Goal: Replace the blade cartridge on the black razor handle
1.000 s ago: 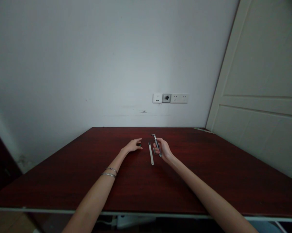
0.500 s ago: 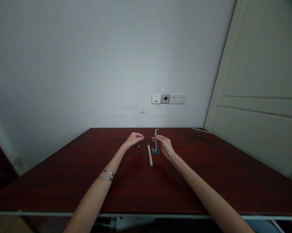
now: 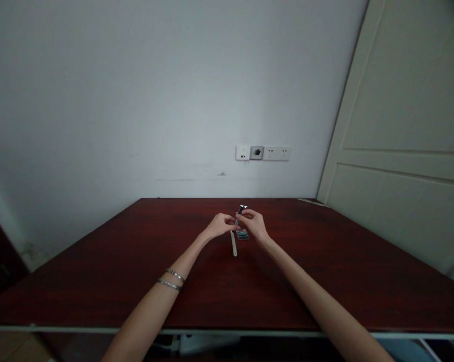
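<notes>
A slim razor [image 3: 240, 211] with a pale T-shaped top is held up, tilted, above the table. My right hand [image 3: 255, 223] pinches its handle from the right. My left hand [image 3: 219, 225] has closed in from the left, its fingertips around the handle's lower part. Just below my fingers a small clear case [image 3: 243, 235] with green pieces lies on the table. Beside it is a long pale flat handle [image 3: 233, 245], its dark far end partly hidden by my left hand.
The dark red-brown table [image 3: 279, 301] reaches back to a white wall. Wall sockets [image 3: 275, 153] sit above its far edge. A pale panelled door [image 3: 400, 125] stands at the right, and a thin strip [image 3: 312, 202] lies at the far right corner.
My left hand has moved right and joined my right hand at the razor. The razor has tilted, and its top looks different. The small green piece on the left no longer shows.
</notes>
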`<action>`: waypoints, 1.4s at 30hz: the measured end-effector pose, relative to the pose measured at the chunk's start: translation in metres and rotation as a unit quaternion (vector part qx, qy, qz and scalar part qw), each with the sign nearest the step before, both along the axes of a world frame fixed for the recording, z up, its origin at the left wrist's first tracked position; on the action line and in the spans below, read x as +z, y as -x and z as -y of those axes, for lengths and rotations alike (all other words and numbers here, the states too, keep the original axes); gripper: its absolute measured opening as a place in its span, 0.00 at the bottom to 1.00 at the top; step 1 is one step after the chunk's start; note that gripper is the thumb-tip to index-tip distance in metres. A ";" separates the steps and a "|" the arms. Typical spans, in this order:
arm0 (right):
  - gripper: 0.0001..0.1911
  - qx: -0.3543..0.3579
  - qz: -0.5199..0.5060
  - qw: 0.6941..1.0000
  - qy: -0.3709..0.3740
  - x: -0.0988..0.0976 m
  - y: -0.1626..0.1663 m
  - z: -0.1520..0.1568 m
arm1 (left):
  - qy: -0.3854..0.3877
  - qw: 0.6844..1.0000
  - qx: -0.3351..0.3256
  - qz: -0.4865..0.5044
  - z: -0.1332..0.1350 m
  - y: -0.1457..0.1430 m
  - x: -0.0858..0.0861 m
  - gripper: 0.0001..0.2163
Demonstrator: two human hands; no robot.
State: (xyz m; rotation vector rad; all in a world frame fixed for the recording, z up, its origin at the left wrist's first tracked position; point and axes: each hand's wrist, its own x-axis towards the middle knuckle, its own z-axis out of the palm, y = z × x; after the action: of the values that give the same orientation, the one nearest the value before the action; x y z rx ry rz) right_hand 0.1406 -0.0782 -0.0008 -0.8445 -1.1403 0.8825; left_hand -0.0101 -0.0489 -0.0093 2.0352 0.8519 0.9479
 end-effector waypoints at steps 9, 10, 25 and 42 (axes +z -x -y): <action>0.14 0.009 -0.010 0.999 0.037 0.000 0.000 0.002 | -0.004 0.997 0.047 0.058 -0.003 -0.006 -0.005 0.11; 0.15 0.004 -0.018 0.999 0.042 0.000 -0.002 0.002 | -0.005 0.997 0.053 0.057 -0.003 -0.005 -0.004 0.11; 0.16 -0.087 0.689 0.718 0.046 -0.025 0.025 0.037 | 0.029 0.987 0.118 0.104 -0.010 0.020 0.013 0.09; 0.24 0.138 0.490 0.856 0.094 0.036 -0.037 0.031 | 0.079 0.987 0.062 0.123 0.005 0.027 0.027 0.11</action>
State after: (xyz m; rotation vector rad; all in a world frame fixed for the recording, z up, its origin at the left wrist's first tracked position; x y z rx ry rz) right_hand 0.1779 -0.1089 0.0353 -1.3868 -2.1286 0.8001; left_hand -0.0373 -0.0534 0.0176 1.7042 0.8954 1.1364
